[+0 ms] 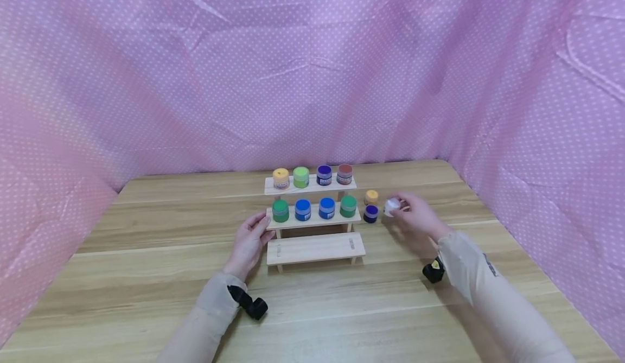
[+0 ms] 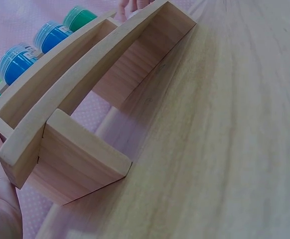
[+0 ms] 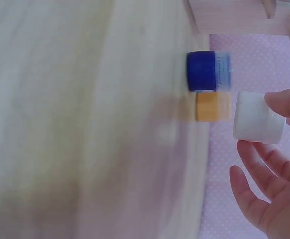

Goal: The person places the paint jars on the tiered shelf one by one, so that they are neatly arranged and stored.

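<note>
A stepped wooden stand [image 1: 314,248] has three tiers. Its back tier bears yellow [image 1: 280,179], light green [image 1: 301,178], purple [image 1: 324,175] and reddish-brown [image 1: 344,174] paint jars. On the middle tier, two blue jars [image 1: 303,210] sit between two green ones [image 1: 280,211]; the front tier is bare. My left hand [image 1: 248,245] holds the left end of the middle tier, its fingertips right at the edge. To the right of the stand, my right hand [image 1: 416,215] pinches a white paint jar [image 3: 257,117] between thumb and fingers, raised over the table.
Beside the stand's right end, a yellow jar [image 1: 371,197] and a dark purple jar [image 1: 370,214] stand close together on the wooden table [image 1: 146,276]. A pink dotted curtain [image 1: 312,81] hangs behind and along both sides.
</note>
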A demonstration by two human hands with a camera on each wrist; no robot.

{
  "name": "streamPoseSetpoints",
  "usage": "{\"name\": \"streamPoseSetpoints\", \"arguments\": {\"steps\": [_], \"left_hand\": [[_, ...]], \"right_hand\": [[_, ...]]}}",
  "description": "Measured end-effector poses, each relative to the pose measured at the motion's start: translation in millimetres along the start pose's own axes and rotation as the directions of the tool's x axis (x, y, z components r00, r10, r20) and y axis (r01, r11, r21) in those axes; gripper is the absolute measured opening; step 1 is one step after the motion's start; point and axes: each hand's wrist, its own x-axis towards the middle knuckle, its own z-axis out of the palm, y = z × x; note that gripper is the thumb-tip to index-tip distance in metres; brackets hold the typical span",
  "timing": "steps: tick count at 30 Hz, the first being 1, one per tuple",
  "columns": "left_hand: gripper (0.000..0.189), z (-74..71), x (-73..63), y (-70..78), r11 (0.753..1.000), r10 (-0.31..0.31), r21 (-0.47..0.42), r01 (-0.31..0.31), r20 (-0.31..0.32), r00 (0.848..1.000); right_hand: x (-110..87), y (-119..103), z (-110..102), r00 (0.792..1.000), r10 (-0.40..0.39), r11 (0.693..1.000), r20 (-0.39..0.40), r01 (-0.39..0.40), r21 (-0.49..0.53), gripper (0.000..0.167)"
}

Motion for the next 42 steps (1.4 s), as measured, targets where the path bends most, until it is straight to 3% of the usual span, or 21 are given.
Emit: {"name": "streamPoseSetpoints", "arguments": {"steps": [11,25,35,42], "left_hand": [[0.036,-1.3,0.3,0.8,1.000,-0.007,0.012,0.007,0.012,1.000],[0.037,-1.8,1.6,0.0,1.000,-0.010,0.008,0.010,0.015,1.000],[0.033,-0.5,1.3,-0.5,1.000,-0.007,-0.014,0.007,0.008,1.000],[0.032,-0.1,1.3,0.4,1.000,-0.007,-0.023,0.007,0.005,1.000]], "right_hand": [[6.5,-24,-7,0.989,-0.133,0.991,-0.064,0.132,-0.024,0.034],[3.0,-50,-11,0.981,-0.186,0.982,-0.062,0.183,-0.046,0.034],[0.6,-67,-5,0.965,-0.257,0.966,-0.050,0.255,-0.045,0.034],[2.5,-78,0,0.963,-0.264,0.964,-0.053,0.263,-0.034,0.034]]}}
